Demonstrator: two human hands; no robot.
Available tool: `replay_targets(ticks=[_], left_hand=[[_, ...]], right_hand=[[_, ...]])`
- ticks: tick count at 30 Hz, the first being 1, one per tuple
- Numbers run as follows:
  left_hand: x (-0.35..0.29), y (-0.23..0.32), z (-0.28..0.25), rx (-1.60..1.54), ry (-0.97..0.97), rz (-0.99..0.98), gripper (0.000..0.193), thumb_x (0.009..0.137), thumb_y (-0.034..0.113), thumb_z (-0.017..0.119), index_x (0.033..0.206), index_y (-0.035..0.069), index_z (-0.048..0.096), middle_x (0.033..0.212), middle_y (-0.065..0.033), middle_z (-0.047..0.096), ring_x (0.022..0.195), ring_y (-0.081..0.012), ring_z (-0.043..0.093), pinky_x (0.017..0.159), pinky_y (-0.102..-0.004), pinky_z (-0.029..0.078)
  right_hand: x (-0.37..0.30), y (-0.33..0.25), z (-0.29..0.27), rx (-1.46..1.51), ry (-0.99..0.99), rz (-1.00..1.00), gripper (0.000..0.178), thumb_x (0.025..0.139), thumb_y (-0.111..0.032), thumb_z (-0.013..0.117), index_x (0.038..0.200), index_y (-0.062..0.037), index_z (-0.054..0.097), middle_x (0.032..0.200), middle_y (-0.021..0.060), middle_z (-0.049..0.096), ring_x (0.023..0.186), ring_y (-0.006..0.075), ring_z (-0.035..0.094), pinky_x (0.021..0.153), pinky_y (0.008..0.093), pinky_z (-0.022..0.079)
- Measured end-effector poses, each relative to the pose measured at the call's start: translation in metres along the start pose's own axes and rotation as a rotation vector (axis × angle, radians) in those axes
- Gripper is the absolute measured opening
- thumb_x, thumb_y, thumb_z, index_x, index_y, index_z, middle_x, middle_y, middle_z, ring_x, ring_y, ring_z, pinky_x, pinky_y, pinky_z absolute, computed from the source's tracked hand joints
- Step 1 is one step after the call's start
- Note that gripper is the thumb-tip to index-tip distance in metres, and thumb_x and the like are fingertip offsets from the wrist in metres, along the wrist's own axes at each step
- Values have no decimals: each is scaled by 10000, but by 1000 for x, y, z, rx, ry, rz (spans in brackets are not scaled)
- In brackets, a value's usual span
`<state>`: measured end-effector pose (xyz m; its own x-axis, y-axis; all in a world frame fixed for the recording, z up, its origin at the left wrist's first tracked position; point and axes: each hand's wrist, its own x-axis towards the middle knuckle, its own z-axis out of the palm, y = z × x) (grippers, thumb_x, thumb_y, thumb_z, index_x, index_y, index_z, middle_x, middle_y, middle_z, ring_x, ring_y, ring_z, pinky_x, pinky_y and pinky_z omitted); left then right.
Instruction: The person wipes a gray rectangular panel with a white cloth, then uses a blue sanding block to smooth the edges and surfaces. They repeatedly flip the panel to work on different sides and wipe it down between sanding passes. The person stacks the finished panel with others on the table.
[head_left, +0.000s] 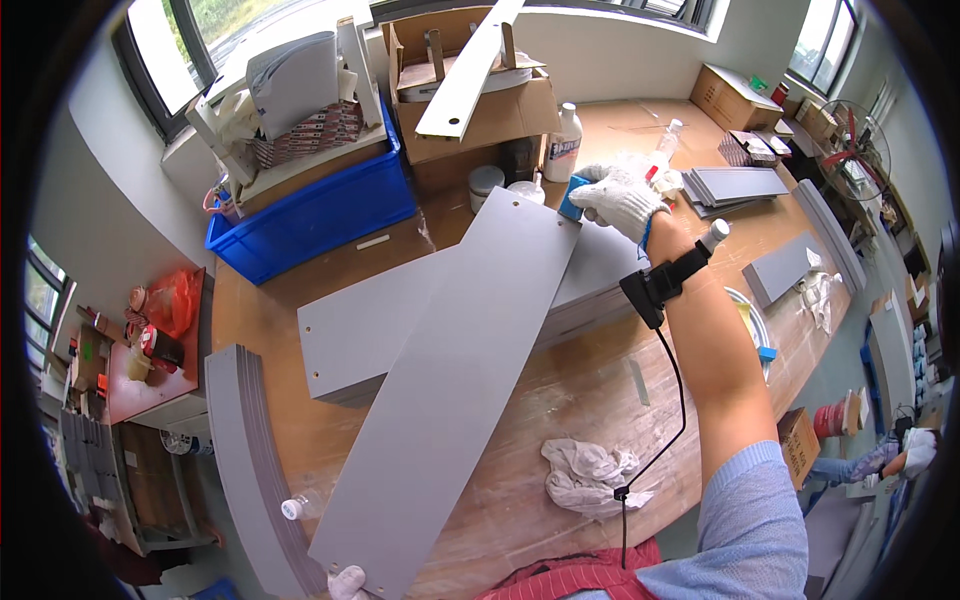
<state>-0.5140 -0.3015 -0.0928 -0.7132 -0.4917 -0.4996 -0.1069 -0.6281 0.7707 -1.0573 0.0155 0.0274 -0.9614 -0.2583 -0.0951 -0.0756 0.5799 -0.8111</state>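
My right hand (620,204), in a white knitted glove, is closed around a small blue block (573,198). The block is against the far right corner of a long grey board (440,400) with small holes near its ends. This board slants from the near left up across a stack of similar grey boards (385,310). At the lower edge, gloved fingers of my left hand (347,582) grip the near end of the slanted board; the rest of that hand is out of the picture. A black strap with a cable is on my right forearm.
A blue bin (310,215), a cardboard box (480,120) and a white bottle (564,145) stand behind the boards. A crumpled white cloth (590,475) and a clear bottle (303,505) lie on the wooden table (640,430). More grey boards (735,187) lie right. Another person (880,460) is at far right.
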Motion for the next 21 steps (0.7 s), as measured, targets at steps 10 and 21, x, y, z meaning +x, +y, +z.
replay_targets(ticks=[10, 21], left_hand=[[-12, 20, 11, -103, 166, 27, 694, 876, 198, 683, 1486, 27, 400, 1395, -178, 550, 1244, -325, 571, 1046, -488, 479], [-17, 33, 0, -64, 405, 14, 438, 900, 324, 659, 1263, 94, 573, 943, -101, 703, 602, -211, 638, 445, -322, 486]], right_hand=[[-25, 33, -17, 238, 227, -46, 246, 813, -194, 650, 979, -24, 712, 748, 34, 644, 655, 97, 590, 586, 254, 492], [-42, 24, 16, 737, 290, -86, 68, 862, -109, 665, 847, -43, 671, 725, 26, 638, 591, 53, 513, 522, 204, 420]])
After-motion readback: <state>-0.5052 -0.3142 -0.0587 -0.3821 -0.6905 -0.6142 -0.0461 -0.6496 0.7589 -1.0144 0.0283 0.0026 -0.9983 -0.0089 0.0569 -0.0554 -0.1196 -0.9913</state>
